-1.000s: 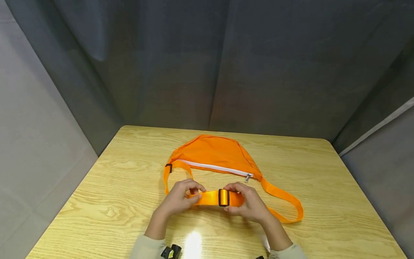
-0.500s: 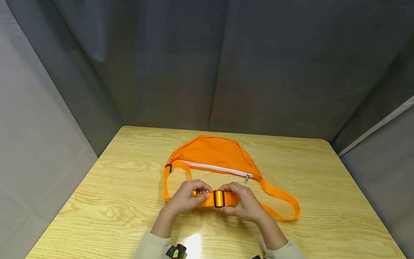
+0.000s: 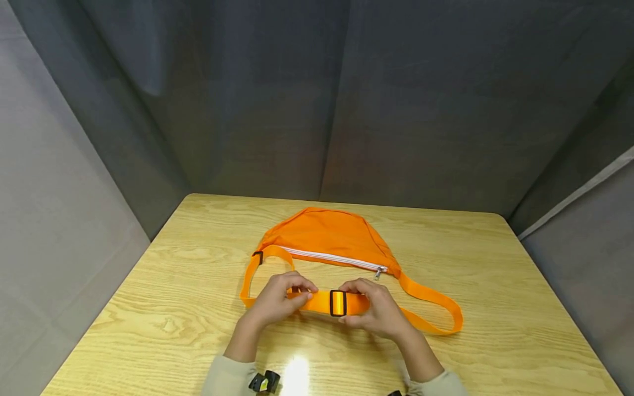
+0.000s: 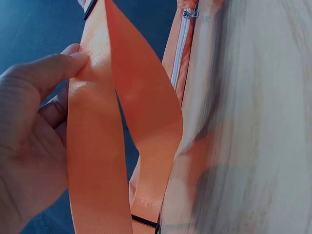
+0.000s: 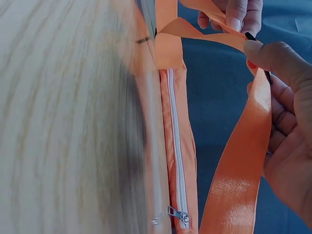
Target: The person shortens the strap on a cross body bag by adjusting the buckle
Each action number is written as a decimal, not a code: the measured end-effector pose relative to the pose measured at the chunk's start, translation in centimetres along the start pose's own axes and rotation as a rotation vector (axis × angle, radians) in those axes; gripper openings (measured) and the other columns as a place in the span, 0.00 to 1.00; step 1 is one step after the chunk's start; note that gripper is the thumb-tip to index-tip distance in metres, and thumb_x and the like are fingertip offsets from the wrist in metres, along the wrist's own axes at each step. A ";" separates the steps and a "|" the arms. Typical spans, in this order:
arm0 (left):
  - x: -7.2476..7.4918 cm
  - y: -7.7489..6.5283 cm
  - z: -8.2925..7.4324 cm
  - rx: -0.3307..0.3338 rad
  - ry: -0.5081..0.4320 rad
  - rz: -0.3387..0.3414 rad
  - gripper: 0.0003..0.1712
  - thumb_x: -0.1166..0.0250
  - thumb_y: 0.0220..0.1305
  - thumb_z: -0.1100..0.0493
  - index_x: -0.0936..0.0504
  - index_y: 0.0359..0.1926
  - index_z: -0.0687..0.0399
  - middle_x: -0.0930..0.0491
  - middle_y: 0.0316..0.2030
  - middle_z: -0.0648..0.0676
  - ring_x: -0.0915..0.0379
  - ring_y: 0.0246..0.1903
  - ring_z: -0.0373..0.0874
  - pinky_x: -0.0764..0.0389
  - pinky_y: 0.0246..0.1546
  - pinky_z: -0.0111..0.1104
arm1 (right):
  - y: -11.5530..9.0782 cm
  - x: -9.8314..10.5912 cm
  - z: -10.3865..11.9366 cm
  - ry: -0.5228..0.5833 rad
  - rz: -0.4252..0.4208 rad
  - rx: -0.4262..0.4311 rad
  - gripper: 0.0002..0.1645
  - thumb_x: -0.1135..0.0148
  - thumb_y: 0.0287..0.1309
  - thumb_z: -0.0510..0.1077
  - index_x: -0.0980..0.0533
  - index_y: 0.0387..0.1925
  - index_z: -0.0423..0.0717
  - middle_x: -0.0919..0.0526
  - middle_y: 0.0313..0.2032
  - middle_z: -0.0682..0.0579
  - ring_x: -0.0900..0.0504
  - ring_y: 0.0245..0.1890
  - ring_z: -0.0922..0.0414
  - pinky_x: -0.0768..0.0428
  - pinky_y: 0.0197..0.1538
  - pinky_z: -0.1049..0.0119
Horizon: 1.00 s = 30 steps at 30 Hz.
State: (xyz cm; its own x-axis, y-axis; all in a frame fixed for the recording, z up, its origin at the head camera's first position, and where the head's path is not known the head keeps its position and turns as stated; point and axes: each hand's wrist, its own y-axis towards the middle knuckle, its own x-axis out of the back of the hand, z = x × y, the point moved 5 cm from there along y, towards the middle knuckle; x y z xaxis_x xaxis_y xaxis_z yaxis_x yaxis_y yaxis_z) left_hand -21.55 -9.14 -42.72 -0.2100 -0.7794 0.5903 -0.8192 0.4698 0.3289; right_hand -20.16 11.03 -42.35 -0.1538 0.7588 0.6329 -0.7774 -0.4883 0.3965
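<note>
An orange waist bag [image 3: 329,234] with a white zipper [image 3: 327,257] lies on the table, its strap looped toward the person. My left hand [image 3: 277,300] pinches the orange strap [image 4: 97,146] between thumb and fingers, left of a black slide buckle [image 3: 338,303]. On the other side, my right hand [image 3: 378,311] grips the strap at the buckle's right edge, thumb and fingers at the buckle in the right wrist view. Between the hands the strap is held up above the table. Some fingers are hidden behind the webbing.
A second black buckle [image 3: 258,257] sits on the strap at the bag's left end. The metal zipper pull [image 3: 378,272] is at the right end. A strap loop [image 3: 453,313] lies on the wooden table [image 3: 163,330] at the right. Dark curtains [image 3: 317,110] stand behind.
Both hands shifted left with the buckle, then slightly back right. The left hand now holds the strap a little farther from the buckle than half a second ago. The bag stays put.
</note>
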 end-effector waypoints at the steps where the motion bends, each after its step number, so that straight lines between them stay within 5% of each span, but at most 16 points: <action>1: 0.0 0.0 -0.1 -0.001 0.005 -0.008 0.06 0.34 0.57 0.65 0.16 0.35 0.51 0.24 0.28 0.41 0.29 0.31 0.36 0.26 0.31 0.31 | 0.0 0.0 0.0 0.002 -0.006 0.007 0.30 0.21 0.30 0.40 0.23 0.41 0.46 0.20 0.38 0.58 0.25 0.35 0.61 0.24 0.38 0.65; 9: -0.8 0.3 -1.5 -0.099 0.020 -0.001 0.24 0.22 0.41 0.60 0.18 0.44 0.51 0.22 0.39 0.46 0.27 0.42 0.44 0.28 0.45 0.36 | 0.2 0.0 0.3 0.090 -0.016 0.022 0.28 0.20 0.33 0.43 0.23 0.41 0.45 0.19 0.38 0.56 0.24 0.32 0.61 0.23 0.36 0.66; 15: -1.6 0.4 -1.8 -0.036 0.045 0.029 0.31 0.20 0.35 0.55 0.20 0.46 0.48 0.23 0.40 0.40 0.29 0.43 0.38 0.31 0.48 0.39 | 0.1 -0.6 0.4 0.104 -0.006 0.022 0.28 0.22 0.36 0.44 0.23 0.42 0.44 0.18 0.40 0.54 0.23 0.35 0.60 0.23 0.37 0.65; 18: -1.5 0.3 -1.6 -0.021 0.047 0.022 0.30 0.20 0.35 0.58 0.19 0.45 0.49 0.22 0.39 0.41 0.28 0.42 0.37 0.29 0.48 0.38 | 0.0 -0.3 0.2 0.135 0.030 -0.040 0.26 0.25 0.41 0.42 0.24 0.45 0.40 0.18 0.38 0.51 0.21 0.34 0.59 0.22 0.37 0.65; 24: -1.3 0.1 -1.4 -0.029 0.015 0.018 0.30 0.21 0.35 0.62 0.20 0.45 0.49 0.23 0.40 0.41 0.28 0.42 0.38 0.29 0.48 0.37 | -0.4 1.6 1.3 0.265 0.075 -0.208 0.06 0.36 0.53 0.32 0.21 0.35 0.35 0.18 0.29 0.46 0.25 0.24 0.61 0.24 0.27 0.69; 30: -1.3 0.1 -1.7 -0.083 0.016 0.001 0.29 0.20 0.34 0.61 0.20 0.43 0.48 0.23 0.39 0.40 0.29 0.41 0.37 0.28 0.46 0.36 | -0.5 1.6 1.2 0.404 0.088 -0.262 0.02 0.39 0.55 0.31 0.22 0.31 0.32 0.25 0.20 0.47 0.33 0.18 0.65 0.32 0.21 0.73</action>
State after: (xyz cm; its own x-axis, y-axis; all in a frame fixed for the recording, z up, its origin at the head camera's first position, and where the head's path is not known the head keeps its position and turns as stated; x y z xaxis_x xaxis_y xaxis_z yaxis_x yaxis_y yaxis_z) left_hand -20.43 -7.32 -42.19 -0.2014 -0.7728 0.6018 -0.7716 0.5037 0.3885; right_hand -19.32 11.98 -40.72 -0.4097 0.8516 0.3271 -0.8702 -0.4724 0.1400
